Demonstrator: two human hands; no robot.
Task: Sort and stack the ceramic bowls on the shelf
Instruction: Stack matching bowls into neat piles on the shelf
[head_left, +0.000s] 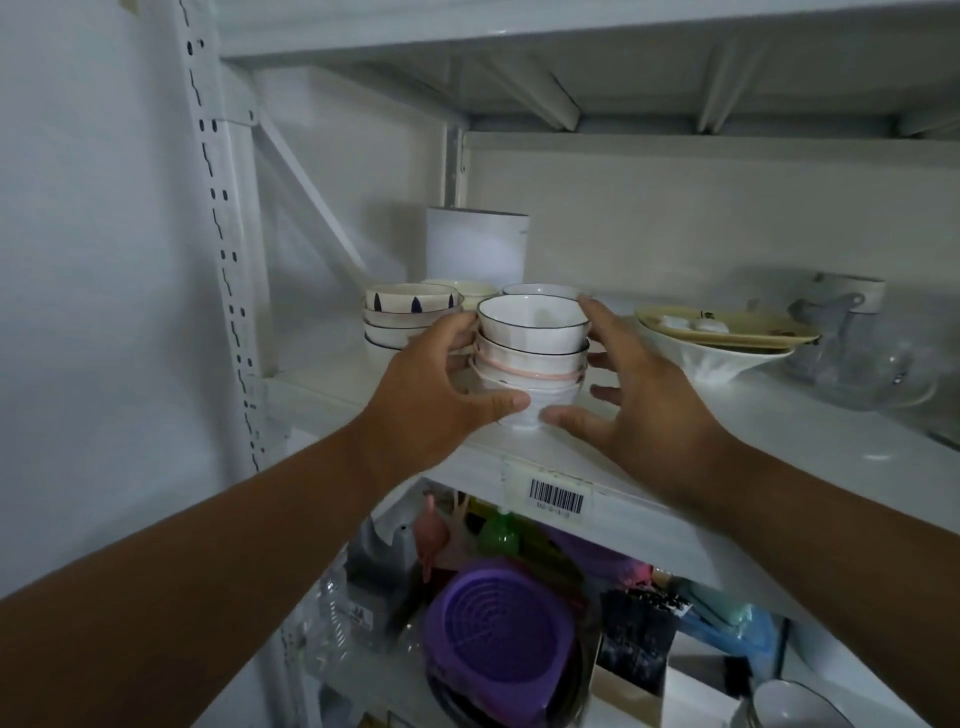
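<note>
Head view suggests sorting is well along: the left hand (441, 384) grips the front stack (532, 332) on the shelf (779, 415), the right hand (639, 395) is spread open against it, and rear bowls (540, 289) are apparently still loose.

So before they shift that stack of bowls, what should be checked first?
1. Left hand grips the stack of bowls: ok, thumb low on it.
2. Right hand touching the stack: cannot tell, fingers spread beside it.
3. Bowls nested upright: ok.
4. Stack's base resting on the shelf: cannot tell, thumbs hide it.
5. Clear of the patterned stack at its left: ok, apart.
</note>
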